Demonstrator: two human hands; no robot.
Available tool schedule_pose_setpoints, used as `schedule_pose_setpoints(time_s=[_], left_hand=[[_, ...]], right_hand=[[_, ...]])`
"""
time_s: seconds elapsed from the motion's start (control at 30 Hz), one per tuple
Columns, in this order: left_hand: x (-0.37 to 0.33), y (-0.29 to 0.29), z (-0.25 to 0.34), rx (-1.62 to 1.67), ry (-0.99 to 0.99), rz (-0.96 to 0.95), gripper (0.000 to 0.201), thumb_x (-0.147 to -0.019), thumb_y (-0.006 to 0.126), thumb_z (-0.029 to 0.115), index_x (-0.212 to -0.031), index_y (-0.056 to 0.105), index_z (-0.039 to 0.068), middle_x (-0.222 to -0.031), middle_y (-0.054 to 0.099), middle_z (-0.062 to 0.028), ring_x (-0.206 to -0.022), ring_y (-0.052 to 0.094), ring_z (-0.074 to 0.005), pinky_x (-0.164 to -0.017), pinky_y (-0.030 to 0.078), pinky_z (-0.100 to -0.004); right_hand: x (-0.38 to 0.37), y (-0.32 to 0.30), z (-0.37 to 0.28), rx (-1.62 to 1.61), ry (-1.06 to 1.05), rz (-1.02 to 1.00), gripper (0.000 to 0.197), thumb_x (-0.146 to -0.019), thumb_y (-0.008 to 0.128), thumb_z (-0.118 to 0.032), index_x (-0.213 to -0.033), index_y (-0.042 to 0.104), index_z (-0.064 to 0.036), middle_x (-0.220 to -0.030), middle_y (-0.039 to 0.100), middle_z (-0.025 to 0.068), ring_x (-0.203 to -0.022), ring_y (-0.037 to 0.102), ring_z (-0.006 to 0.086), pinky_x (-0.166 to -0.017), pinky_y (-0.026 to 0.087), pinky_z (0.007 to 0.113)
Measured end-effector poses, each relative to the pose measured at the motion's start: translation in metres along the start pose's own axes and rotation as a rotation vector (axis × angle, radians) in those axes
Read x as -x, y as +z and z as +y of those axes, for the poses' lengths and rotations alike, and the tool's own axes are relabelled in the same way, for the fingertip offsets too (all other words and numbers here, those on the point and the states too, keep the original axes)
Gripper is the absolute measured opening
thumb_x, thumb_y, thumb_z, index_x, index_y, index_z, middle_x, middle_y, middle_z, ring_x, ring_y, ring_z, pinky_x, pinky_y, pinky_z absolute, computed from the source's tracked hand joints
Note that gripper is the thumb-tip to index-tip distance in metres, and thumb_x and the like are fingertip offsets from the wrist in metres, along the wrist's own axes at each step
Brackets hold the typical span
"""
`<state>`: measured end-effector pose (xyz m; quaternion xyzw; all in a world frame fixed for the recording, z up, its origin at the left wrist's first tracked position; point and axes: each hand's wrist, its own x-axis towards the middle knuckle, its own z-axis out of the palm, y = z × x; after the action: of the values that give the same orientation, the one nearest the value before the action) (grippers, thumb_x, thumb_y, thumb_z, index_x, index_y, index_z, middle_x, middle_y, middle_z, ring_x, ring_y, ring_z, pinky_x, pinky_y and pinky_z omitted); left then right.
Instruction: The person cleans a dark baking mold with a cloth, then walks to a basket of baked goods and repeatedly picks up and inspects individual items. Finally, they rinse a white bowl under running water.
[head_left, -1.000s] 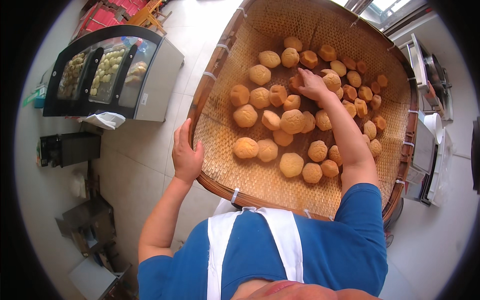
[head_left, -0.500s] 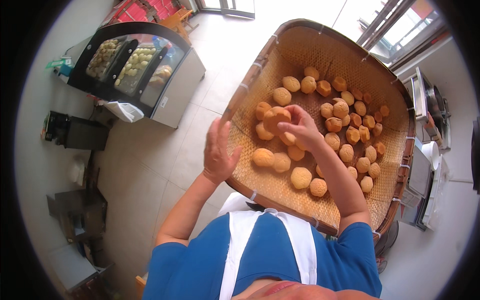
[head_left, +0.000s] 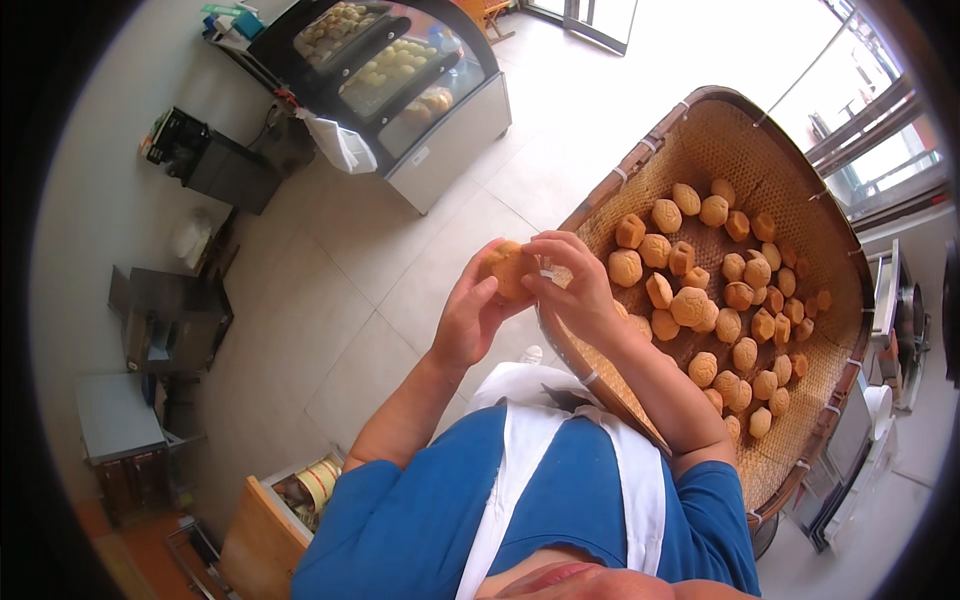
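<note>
Presently, through the head view, I see one baked bun [head_left: 507, 268] held up between the two hands. It looks nearly round, so I cannot tell for certain its long axis; one broad face is turned upward to me, but whether this is its top or its base I cannot tell. The left hand [head_left: 472, 308] is half closed, its fingers curled around the bun's left side and the thumb on the near side. The right hand [head_left: 575, 280] is partly bent, its fingertips and thumb touching the bun's right edge. To the right of the right hand is a woven basket [head_left: 740, 128], with many similar buns [head_left: 688, 306] lying inside, turned various ways.
</note>
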<state>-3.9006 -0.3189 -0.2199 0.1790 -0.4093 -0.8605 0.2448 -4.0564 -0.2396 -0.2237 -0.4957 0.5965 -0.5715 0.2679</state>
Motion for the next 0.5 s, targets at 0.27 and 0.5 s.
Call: schedule_pose_setpoints(time_s=[0.27,0.5], left_hand=[[0.022,-0.022,0.013,-0.04,0.056,0.15,0.047,-0.098,0.039,0.024,-0.14,0.031,0.005,-0.135,0.043,-0.0131,-0.125,0.047,-0.0248,-0.105,0.042,-0.0443],[0.034,-0.037,0.023,-0.015,0.09,0.227,0.044,-0.099,0.039,0.023,-0.139,0.033,0.007,-0.133,0.044,-0.0121,-0.124,0.048,-0.0235,-0.103,0.045,-0.0419]], right_hand=[[-0.02,0.035,0.0,0.023,-0.113,-0.068,0.032,-0.072,0.071,0.001,-0.102,0.062,-0.0043,-0.115,0.058,0.0121,-0.106,0.058,0.0263,-0.088,0.049,0.033],[-0.027,0.058,-0.002,0.051,-0.064,-0.19,0.05,-0.076,0.069,0.003,-0.123,0.057,-0.0085,-0.128,0.053,0.0134,-0.115,0.055,0.0256,-0.097,0.047,0.036]])
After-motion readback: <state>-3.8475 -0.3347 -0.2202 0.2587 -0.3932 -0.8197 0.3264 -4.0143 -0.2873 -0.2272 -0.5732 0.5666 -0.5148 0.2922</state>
